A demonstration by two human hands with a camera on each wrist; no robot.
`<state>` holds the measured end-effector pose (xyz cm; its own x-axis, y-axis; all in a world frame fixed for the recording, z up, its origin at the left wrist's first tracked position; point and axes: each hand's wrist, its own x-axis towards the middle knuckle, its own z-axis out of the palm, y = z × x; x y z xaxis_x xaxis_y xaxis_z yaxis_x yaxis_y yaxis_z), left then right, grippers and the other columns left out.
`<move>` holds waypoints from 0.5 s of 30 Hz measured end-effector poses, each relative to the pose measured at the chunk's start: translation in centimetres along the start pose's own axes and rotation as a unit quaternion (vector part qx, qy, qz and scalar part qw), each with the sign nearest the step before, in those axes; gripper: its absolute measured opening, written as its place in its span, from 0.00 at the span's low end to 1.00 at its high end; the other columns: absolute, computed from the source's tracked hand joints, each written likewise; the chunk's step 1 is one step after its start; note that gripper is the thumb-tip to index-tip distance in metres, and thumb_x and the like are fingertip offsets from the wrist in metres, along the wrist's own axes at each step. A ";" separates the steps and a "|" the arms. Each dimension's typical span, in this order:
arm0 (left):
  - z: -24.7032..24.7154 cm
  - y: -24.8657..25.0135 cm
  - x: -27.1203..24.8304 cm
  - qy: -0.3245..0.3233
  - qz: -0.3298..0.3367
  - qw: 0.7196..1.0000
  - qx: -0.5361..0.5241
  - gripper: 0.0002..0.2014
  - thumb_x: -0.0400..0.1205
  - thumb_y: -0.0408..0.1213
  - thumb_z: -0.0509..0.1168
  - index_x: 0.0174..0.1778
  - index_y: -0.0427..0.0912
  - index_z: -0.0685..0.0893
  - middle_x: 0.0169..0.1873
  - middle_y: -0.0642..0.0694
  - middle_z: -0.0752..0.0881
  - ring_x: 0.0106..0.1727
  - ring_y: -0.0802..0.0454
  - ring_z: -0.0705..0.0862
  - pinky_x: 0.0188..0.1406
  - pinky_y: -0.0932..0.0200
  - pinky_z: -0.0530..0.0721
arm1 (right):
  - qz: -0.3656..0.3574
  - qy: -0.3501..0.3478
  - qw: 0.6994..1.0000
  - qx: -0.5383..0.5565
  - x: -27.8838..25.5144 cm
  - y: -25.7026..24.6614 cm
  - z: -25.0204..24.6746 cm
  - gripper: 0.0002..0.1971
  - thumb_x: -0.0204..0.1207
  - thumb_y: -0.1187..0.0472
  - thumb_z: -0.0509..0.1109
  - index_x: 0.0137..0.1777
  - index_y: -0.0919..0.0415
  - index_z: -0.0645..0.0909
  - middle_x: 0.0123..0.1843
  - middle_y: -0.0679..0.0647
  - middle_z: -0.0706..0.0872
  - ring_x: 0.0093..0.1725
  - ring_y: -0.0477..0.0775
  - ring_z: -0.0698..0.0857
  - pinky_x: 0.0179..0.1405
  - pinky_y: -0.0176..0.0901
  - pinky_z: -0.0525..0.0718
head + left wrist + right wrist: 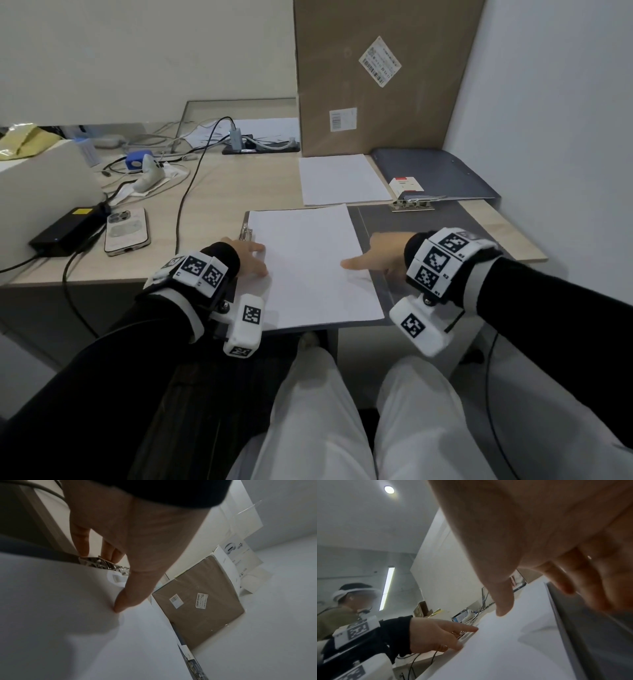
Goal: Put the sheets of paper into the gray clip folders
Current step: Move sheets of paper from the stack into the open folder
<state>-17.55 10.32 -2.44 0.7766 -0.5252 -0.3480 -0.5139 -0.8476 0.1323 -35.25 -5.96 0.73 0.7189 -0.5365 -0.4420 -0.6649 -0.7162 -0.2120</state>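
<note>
Head view — both hands, left hand (pixel 251 258) and right hand (pixel 383 255), lie flat-fingered on paper (pixel 308 267); phone (pixel 127 230) nearby.

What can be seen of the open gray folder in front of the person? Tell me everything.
The open gray folder lies flat on the wooden desk, spread open at the near edge, matte and stiff-looking. A metal clip sits on its left edge. A white sheet covers its left half. The left hand rests at the clip and on the sheet's left edge; the right hand lies on the bare right half, its thumb on the sheet. A second gray folder overlaps its far right corner.
</note>
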 end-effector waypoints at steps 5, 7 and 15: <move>0.2 -0.1 0.4 0.000 0.003 1.000 0.002 0.32 0.78 0.53 0.63 0.79 0.61 0.62 0.78 0.36 0.58 0.76 0.35 0.67 0.73 0.48 0.72 | -0.126 0.049 0.989 -0.055 2.8 -2.4 0.0 0.54 0.67 0.29 0.65 0.85 0.51 0.43 0.87 0.53 0.45 0.86 0.62 0.42 0.83 0.61 0.49; 0.2 -0.2 0.5 0.004 0.002 1.000 0.000 0.32 0.78 0.53 0.64 0.79 0.62 0.62 0.77 0.37 0.59 0.75 0.35 0.68 0.72 0.49 0.72 | -0.140 -0.001 0.987 -0.075 3.8 -3.7 0.7 0.56 0.64 0.26 0.64 0.84 0.45 0.36 0.86 0.50 0.34 0.84 0.61 0.31 0.81 0.66 0.42; -0.3 -1.0 2.0 0.040 0.019 0.983 -0.181 0.36 0.78 0.39 0.68 0.82 0.47 0.61 0.79 0.39 0.67 0.77 0.41 0.70 0.66 0.58 0.72 | -0.138 -0.028 0.977 -0.161 5.5 -4.6 3.9 0.61 0.59 0.20 0.60 0.82 0.44 0.28 0.85 0.50 0.29 0.84 0.60 0.32 0.80 0.67 0.40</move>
<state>-15.42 10.11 -3.00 0.7924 -0.5497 -0.2644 -0.3921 -0.7910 0.4696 -29.02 -3.86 -4.14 0.8433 -0.2851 -0.4555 -0.3432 -0.9380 -0.0482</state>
